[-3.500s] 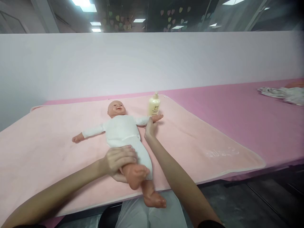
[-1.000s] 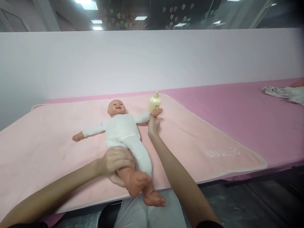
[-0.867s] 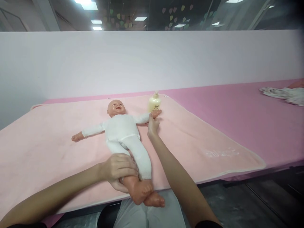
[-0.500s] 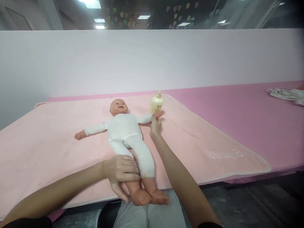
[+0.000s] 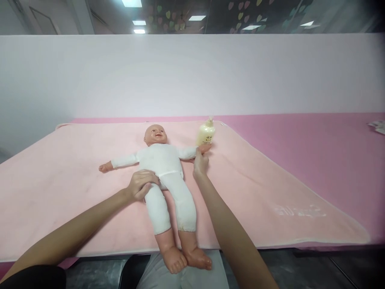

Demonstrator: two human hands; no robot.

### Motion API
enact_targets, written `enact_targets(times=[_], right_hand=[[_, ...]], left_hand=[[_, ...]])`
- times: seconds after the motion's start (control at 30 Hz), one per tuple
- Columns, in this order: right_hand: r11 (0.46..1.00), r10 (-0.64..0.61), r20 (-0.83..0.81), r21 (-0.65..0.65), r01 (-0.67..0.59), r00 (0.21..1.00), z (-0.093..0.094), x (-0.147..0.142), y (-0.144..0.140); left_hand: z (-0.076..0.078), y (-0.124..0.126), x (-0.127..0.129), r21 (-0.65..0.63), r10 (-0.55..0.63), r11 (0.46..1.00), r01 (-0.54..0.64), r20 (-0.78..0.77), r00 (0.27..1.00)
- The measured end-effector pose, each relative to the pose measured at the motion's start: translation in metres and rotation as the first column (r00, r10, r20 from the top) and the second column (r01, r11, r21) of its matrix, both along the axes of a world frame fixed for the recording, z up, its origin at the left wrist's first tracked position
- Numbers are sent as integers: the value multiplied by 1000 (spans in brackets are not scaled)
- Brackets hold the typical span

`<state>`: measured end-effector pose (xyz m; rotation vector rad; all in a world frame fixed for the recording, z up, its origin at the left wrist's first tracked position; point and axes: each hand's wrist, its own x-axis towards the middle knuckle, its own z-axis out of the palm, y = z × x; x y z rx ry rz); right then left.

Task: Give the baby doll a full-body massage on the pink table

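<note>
A baby doll [image 5: 162, 160] in a white cloth body lies on its back, head away from me, its feet reaching over the table's near edge. My left hand [image 5: 143, 184] is curled over the doll's hip and upper thigh on the left side. My right hand [image 5: 201, 163] grips the doll's outstretched arm near the wrist on the right side; the fingers beneath are partly hidden. Just behind that doll hand stands a pump bottle [image 5: 206, 133] of pale yellow liquid, its lower edge partly covered by the doll's hand.
A light pink towel [image 5: 246, 200] lies under the doll, over a darker pink tabletop [image 5: 331, 160]. Patterned cloth [image 5: 377, 127] shows at the far right edge. A white wall [image 5: 192, 76] closes off the back, with a reflective window above it.
My left hand has moved up the doll's leg from the lower leg to the hip. My right hand keeps its hold on the doll's arm. The view has shifted slightly.
</note>
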<state>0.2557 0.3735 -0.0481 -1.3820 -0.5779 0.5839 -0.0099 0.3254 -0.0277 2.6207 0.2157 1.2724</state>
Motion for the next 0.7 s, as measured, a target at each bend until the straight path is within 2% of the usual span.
enact_targets(times=[0.13, 0.23, 0.33, 0.4, 0.47, 0.57, 0.63, 0.7], right_hand=[[995, -8, 61, -103, 14, 998, 7, -5, -7], [991, 38, 80, -133, -27, 996, 11, -6, -11], [987, 69, 74, -150, -57, 995, 13, -8, -16], [984, 106, 113, -153, -88, 988, 13, -11, -21], [975, 195, 147, -140, -175, 970, 11, -14, -30], [929, 366, 115, -110, -354, 924, 6, -15, -52], [881, 470, 80, -108, -461, 879, 5, -14, -72], [804, 592, 50, -106, -585, 805, 8, -13, -98]], left_hand=[[3, -3, 1, -23, 28, 999, -28, -29, 999], [9, -5, 0, -155, 80, 983, -96, -105, 991], [14, -10, -1, -337, 129, 923, -185, -181, 975], [16, -15, -1, -427, 174, 873, -236, -179, 968], [16, -21, -2, -436, 236, 856, -278, -149, 960], [13, -27, -4, -355, 363, 853, -384, -125, 923], [10, -26, -7, -322, 472, 809, -491, -140, 870], [7, -20, -9, -315, 586, 732, -604, -162, 794]])
